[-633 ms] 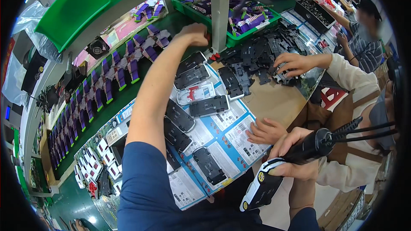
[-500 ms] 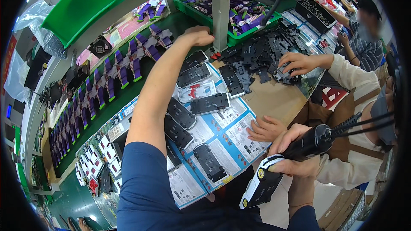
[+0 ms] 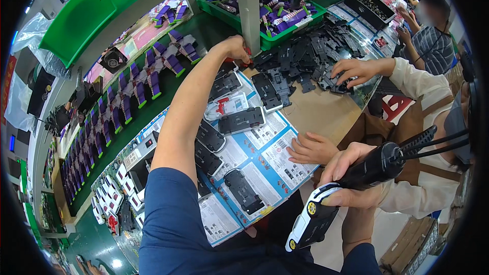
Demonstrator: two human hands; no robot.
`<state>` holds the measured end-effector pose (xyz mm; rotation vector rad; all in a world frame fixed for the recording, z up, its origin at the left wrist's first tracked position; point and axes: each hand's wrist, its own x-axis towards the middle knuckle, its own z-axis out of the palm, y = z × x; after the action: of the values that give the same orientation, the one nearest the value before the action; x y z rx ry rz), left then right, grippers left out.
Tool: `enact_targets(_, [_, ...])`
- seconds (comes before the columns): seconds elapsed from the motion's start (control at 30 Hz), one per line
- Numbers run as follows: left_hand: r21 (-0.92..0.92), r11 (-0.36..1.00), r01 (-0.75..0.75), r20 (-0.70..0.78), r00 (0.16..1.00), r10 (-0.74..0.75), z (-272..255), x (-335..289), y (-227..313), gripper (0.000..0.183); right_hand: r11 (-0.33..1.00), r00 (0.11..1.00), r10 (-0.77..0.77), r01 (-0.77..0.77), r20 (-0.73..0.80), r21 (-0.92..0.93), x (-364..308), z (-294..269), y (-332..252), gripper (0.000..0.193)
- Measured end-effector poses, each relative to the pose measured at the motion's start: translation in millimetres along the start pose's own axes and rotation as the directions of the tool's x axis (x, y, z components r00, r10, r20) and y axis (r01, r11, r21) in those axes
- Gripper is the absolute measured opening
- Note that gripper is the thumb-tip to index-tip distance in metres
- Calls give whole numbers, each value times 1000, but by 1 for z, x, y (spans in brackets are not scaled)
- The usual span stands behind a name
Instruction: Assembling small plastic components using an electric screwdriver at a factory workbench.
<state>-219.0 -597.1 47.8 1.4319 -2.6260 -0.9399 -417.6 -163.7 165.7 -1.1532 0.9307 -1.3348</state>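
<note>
My left hand [image 3: 235,49] reaches far across to the foot of a grey post. Its fingers are curled down together beside small red parts [image 3: 247,56], and whatever they hold is hidden. Near my body on the right, my right hand [image 3: 356,193] grips a white toy car [image 3: 311,219] with yellow wheels, its black underside showing. A black electric screwdriver [image 3: 372,165] with cables lies in that same grip, its front end against the car. Under my left arm, several toy cars lie black base up, among them one car [image 3: 243,191] on the printed sheets [image 3: 265,160].
A co-worker's hand [image 3: 359,73] is over a heap of black plastic bases [image 3: 316,53]; their other hand [image 3: 311,148] rests on brown cardboard [image 3: 318,114]. A green crate [image 3: 285,38] of purple parts stands behind the post [image 3: 248,10]. Purple-legged toys [image 3: 137,91] line the left.
My left hand has moved down to the small red parts by the post. The view has shifted slightly. My right hand keeps its hold on the car and screwdriver.
</note>
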Motion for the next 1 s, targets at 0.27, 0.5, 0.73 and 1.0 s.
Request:
enact_targets(0.27, [-7,980,198,-184,963,-196,12,-1,18,39,984,990,-143,144,-11,106,-1,0,6,40])
enact_targets(0.5, [-197,980,-19,-192,981,-19,-17,-18,24,28,977,989,-139,146,-54,158,-7,2,1,40])
enact_targets(0.73, [-314,939,-141,-72,990,124,-21,-65,139,24,977,984,-158,168,-82,135,-16,-1,-6,40])
enact_targets(1.0, [-353,884,-306,-75,951,299,57,-29,233,29,972,983,-181,180,-6,154,-40,-16,-18,39])
